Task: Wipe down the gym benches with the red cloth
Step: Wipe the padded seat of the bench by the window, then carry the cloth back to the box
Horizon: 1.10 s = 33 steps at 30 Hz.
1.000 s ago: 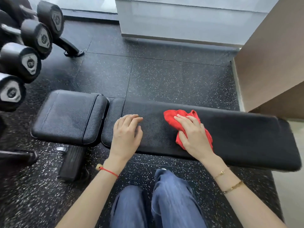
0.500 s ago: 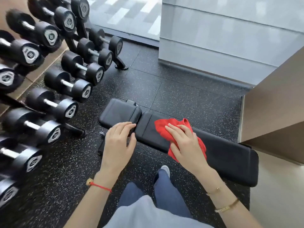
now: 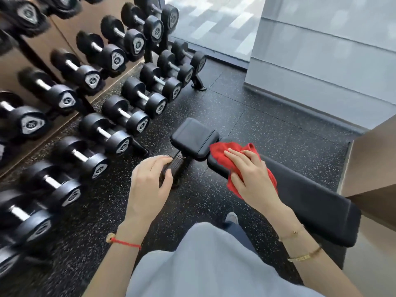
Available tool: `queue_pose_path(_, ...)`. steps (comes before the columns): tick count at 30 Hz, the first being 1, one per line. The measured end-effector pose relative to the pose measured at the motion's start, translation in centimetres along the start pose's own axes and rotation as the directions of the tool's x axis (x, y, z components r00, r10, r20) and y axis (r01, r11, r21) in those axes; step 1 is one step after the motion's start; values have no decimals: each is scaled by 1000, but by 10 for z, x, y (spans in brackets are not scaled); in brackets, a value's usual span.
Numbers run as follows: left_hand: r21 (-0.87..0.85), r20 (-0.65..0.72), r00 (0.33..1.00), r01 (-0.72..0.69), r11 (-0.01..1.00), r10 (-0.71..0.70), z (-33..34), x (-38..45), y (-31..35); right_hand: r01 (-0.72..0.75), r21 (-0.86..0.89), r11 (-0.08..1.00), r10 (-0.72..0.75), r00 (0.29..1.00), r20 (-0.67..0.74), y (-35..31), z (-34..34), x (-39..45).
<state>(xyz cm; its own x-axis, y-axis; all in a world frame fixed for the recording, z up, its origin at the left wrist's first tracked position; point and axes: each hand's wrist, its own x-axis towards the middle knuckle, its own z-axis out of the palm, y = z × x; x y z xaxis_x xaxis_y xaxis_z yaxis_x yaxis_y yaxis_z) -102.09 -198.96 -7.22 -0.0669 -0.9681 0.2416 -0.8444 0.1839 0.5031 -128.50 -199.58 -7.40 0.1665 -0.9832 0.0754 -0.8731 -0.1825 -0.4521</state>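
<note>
pressing red cloth (image 3: 233,149) on bench (image 3: 310,202), right hand (image 3: 250,179) (fingers flat).

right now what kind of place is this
Most likely a gym's free-weights area. Rows of black dumbbells sit on a rack, a padded bench stands on speckled rubber floor, and the right hand presses a red cloth on the bench.

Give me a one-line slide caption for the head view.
Right hand presses a crumpled red cloth onto the long black padded bench; left hand hovers open beside the black dumbbell rack.
</note>
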Motion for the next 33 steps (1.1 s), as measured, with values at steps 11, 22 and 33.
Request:
queue_pose_path(11, 58, -271, 914, 330, 942, -303, -34, -119, 5, 385, 67, 921, -390, 912, 127, -41, 18, -10)
queue_pose_path(22, 15, -492, 612, 717, 697, -619, -20, -272, 95, 692, 205, 692, -710, 602, 365, -68, 36, -59)
queue_pose_path(33, -122, -650, 265, 889, 442, -712, -20, -371, 128, 837, 352, 418, -873, 262, 412, -136, 75, -109)
